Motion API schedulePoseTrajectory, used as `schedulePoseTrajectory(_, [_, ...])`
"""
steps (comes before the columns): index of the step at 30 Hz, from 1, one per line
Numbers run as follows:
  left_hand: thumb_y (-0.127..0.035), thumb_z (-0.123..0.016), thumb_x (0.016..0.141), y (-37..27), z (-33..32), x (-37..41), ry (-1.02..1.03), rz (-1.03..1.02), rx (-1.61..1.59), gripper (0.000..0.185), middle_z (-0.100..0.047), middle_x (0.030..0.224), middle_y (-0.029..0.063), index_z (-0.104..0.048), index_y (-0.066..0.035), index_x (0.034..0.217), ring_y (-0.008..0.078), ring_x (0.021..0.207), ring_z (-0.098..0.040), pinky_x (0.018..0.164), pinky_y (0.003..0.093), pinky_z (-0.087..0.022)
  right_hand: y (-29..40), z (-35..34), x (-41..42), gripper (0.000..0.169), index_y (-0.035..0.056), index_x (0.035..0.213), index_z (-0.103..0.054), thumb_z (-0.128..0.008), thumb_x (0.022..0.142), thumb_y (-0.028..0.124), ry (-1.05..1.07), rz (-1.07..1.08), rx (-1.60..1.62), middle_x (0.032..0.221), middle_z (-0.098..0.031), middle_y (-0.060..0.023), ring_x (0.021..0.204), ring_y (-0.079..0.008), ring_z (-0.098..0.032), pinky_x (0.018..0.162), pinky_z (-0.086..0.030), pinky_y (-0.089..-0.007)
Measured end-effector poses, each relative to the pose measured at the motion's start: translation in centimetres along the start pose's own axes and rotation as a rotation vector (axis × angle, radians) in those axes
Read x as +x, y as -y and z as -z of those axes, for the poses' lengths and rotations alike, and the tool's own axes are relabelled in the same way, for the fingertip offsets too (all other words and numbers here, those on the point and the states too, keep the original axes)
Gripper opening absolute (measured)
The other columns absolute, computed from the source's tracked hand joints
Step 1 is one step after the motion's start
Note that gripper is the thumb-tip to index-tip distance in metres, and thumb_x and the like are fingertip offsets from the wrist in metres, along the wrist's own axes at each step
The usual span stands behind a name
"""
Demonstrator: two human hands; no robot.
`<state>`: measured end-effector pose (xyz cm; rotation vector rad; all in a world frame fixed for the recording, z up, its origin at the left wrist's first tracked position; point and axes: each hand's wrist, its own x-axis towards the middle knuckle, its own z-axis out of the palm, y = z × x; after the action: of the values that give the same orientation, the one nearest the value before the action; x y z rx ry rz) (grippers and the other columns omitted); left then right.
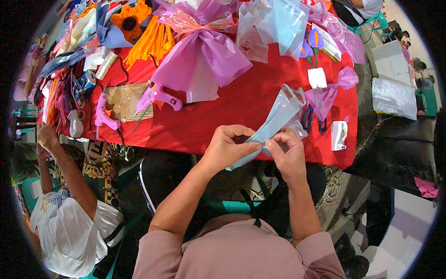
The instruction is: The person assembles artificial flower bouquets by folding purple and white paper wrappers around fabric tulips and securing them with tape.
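A pale blue translucent wrapping sheet (pixel 278 108) is bunched into folds at its middle. My left hand (pixel 228 146) pinches it between thumb and fingers. From the other side, my right hand (pixel 290 153) grips the same gathered part, thumb close to my left thumb. The upper end fans out over the red tablecloth (pixel 240 104), and the lower end hangs near the table's front edge. Right of my hands lie scissors with dark blue handles (pixel 307 118), partly under a purple wrap piece (pixel 325 96). A white tape dispenser (pixel 337 136) rests near the right corner.
Two pink glue guns (pixel 104 113) (pixel 156 97) lie by a piece of cardboard (pixel 122 99). A purple-wrapped bouquet (pixel 202 55) occupies the back middle. Purple tulip-like flowers (pixel 315 39) stand in a white block (pixel 316 78). Another person's hand (pixel 48 136) is at the left edge.
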<state>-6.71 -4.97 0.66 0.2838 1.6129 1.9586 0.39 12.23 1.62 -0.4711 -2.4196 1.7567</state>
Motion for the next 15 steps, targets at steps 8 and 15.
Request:
schedulePoseTrajectory(8, [-0.008, -0.076, 0.08, 2.2, -0.3, 0.3, -0.174, 0.022, 0.221, 0.011, -0.067, 0.073, 0.0019, -0.069, 0.001, 0.08, 0.0053, 0.065, -0.058, 0.056, 0.0218, -0.046, 0.7, -0.1, 0.5, 0.016, 0.004, 0.077, -0.066, -0.077, 0.072, 0.015, -0.23, 0.311, -0.476, 0.097, -0.056, -0.0147, 0.097, -0.031, -0.054, 0.085, -0.041, -0.0425])
schedulePoseTrajectory(15, [-0.009, -0.075, 0.079, 2.0, -0.8, 0.4, -0.147, 0.018, 0.119, 0.012, -0.066, 0.068, 0.0021, -0.069, 0.001, 0.079, 0.0044, 0.062, -0.055, 0.055, 0.0233, -0.044, 1.8, -0.3, 0.4, 0.02, 0.0034, 0.075, -0.064, -0.078, 0.071, 0.017, -0.19, 0.4, -0.583, 0.093, -0.055, -0.0126, 0.094, -0.0308, -0.05, 0.083, -0.039, -0.0423])
